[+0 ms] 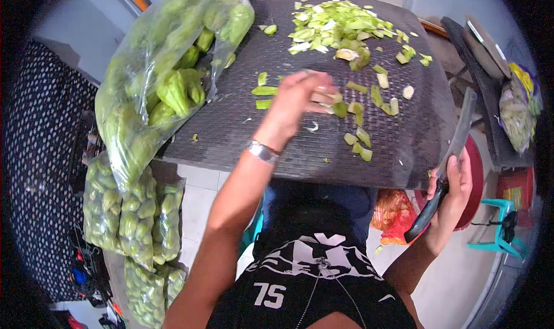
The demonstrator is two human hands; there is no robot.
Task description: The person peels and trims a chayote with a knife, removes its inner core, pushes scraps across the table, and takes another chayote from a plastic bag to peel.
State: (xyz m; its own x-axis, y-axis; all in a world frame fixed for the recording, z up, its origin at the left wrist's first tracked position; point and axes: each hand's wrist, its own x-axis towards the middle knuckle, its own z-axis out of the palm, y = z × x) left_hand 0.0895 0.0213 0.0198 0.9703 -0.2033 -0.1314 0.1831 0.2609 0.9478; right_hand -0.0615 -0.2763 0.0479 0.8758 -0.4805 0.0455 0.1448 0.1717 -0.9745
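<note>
My right hand (453, 185) is wrapped round the black handle of a long-bladed knife (460, 127), held with its blade upward at the table's right edge. Over the middle of the dark woven-pattern table (231, 133) is my left hand (306, 92), a silver band on its wrist. Its fingers are bent and smeared by motion, so whether they grip anything is unclear. Cut green vegetable pieces (378, 95) lie scattered just right of it, and a few green strips (264, 91) lie to its left. Beyond it sits a heap of pale green slices (334, 23).
A large clear plastic bag of chayotes (176, 92) covers the table's left side. Several packed bags (135, 213) stand below it. At the right are a red basin (474, 185), an orange mesh bag (394, 213), a teal stool (496, 245) and another bagged bundle (517, 113).
</note>
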